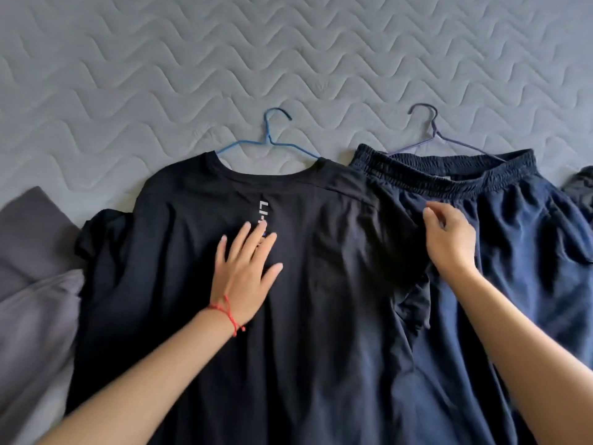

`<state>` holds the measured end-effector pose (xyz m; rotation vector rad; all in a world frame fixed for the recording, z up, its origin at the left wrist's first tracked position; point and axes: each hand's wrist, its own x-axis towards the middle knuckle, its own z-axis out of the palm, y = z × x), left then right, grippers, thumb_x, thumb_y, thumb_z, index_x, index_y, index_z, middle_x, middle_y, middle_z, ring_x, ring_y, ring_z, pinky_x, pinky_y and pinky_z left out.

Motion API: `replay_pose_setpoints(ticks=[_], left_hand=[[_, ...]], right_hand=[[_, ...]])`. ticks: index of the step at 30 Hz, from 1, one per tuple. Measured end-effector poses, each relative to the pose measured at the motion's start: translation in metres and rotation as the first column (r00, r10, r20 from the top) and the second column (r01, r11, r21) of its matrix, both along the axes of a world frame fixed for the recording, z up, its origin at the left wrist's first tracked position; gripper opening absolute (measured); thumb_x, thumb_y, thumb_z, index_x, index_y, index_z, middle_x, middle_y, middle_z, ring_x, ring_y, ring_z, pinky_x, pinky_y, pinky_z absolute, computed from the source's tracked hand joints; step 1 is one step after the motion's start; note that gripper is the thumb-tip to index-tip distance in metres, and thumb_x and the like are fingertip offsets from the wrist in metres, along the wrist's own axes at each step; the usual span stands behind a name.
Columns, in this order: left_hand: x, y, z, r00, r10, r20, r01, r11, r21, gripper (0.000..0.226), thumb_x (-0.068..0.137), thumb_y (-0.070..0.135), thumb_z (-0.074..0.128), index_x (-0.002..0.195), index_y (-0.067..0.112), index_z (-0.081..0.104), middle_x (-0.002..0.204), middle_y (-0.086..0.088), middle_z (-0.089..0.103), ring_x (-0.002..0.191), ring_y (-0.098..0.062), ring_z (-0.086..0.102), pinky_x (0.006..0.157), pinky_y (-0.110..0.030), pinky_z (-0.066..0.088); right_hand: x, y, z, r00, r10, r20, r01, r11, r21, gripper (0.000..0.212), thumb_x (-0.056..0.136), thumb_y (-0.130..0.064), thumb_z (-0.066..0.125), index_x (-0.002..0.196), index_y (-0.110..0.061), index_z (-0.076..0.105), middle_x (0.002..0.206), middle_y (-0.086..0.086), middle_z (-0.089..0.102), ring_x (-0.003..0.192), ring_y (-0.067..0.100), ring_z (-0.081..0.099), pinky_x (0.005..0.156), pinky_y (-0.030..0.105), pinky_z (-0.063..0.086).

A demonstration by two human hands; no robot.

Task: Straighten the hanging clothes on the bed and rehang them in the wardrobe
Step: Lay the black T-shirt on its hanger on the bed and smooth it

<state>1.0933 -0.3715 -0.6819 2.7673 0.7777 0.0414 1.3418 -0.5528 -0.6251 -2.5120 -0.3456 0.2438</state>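
A black T-shirt with white lettering below the collar lies flat on the bed, on a blue wire hanger. My left hand, with a red string at the wrist, presses flat on its chest. To the right lies a navy pair of shorts with an elastic waistband, on a dark purple wire hanger. My right hand hovers with loosely curled fingers where the T-shirt's right sleeve overlaps the shorts; whether it pinches any cloth I cannot tell.
The grey quilted mattress stretches away beyond the hangers. A grey garment lies at the left edge beside the T-shirt. Another dark piece of cloth shows at the far right edge.
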Motion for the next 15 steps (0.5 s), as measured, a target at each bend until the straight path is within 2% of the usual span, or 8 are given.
replay_pose_setpoints(ticks=[2,4,6,8,11,13,15], left_hand=[[-0.006,-0.019,-0.012,0.997,0.008,-0.077,-0.004,0.998,0.061,0.057,0.086,0.048,0.032,0.135,0.021,0.041,0.146,-0.003,0.041,0.135,-0.02,0.024,0.107,-0.052,0.024],[-0.008,-0.022,-0.018,0.993,0.034,-0.109,-0.024,0.995,0.095,0.058,0.087,0.048,0.029,0.139,0.023,0.034,0.149,-0.001,0.034,0.138,-0.02,0.021,0.109,-0.049,0.016],[-0.007,-0.022,-0.015,0.991,0.041,-0.126,-0.029,0.995,0.093,0.059,0.087,0.047,0.028,0.14,0.024,0.032,0.151,0.0,0.031,0.139,-0.021,0.024,0.11,-0.051,0.018],[-0.006,-0.021,-0.013,0.988,0.044,-0.148,-0.032,0.996,0.082,0.059,0.087,0.047,0.027,0.141,0.024,0.03,0.152,0.0,0.03,0.139,-0.022,0.026,0.11,-0.053,0.022],[-0.006,-0.023,-0.013,0.985,0.058,-0.163,-0.046,0.996,0.077,0.059,0.087,0.046,0.026,0.142,0.025,0.028,0.152,0.001,0.029,0.14,-0.022,0.024,0.11,-0.054,0.023],[-0.006,-0.023,-0.013,0.985,0.06,-0.164,-0.046,0.995,0.088,0.059,0.087,0.045,0.026,0.142,0.025,0.028,0.152,0.001,0.029,0.14,-0.022,0.024,0.11,-0.054,0.022],[-0.006,-0.023,-0.013,0.985,0.062,-0.161,-0.048,0.995,0.093,0.058,0.087,0.045,0.026,0.142,0.025,0.028,0.152,0.001,0.029,0.14,-0.023,0.025,0.11,-0.053,0.022]], right_hand=[[-0.003,-0.019,-0.007,0.998,-0.035,-0.043,0.034,0.999,-0.029,0.03,0.092,-0.021,0.05,0.117,-0.006,0.06,0.115,0.018,0.061,0.111,0.03,0.055,0.099,0.036,0.037],[-0.004,-0.026,-0.012,0.996,-0.036,-0.077,0.035,0.999,-0.015,0.031,0.091,-0.024,0.053,0.116,-0.007,0.061,0.112,0.017,0.06,0.106,0.026,0.056,0.098,0.032,0.038],[-0.006,-0.025,-0.013,0.989,-0.039,-0.145,0.043,0.999,0.028,0.032,0.09,-0.029,0.054,0.116,-0.011,0.06,0.107,0.012,0.059,0.096,0.017,0.054,0.093,0.027,0.038],[-0.011,-0.022,-0.012,0.994,-0.007,-0.11,0.012,0.999,0.046,0.033,0.088,-0.028,0.057,0.118,-0.015,0.056,0.1,0.009,0.054,0.09,0.017,0.05,0.088,0.03,0.04],[-0.018,-0.021,-0.014,0.984,0.128,0.124,-0.112,0.985,-0.128,0.036,0.087,-0.03,0.058,0.119,-0.014,0.055,0.109,0.012,0.051,0.107,0.028,0.046,0.093,0.039,0.036],[-0.02,-0.021,-0.015,0.973,0.205,0.106,-0.171,0.95,-0.261,0.037,0.089,-0.037,0.053,0.115,-0.011,0.059,0.11,0.012,0.054,0.111,0.031,0.044,0.094,0.039,0.032],[-0.02,-0.021,-0.016,0.977,0.213,0.006,-0.202,0.932,-0.301,0.037,0.09,-0.04,0.051,0.105,-0.009,0.064,0.103,0.01,0.058,0.107,0.029,0.046,0.09,0.038,0.034]])
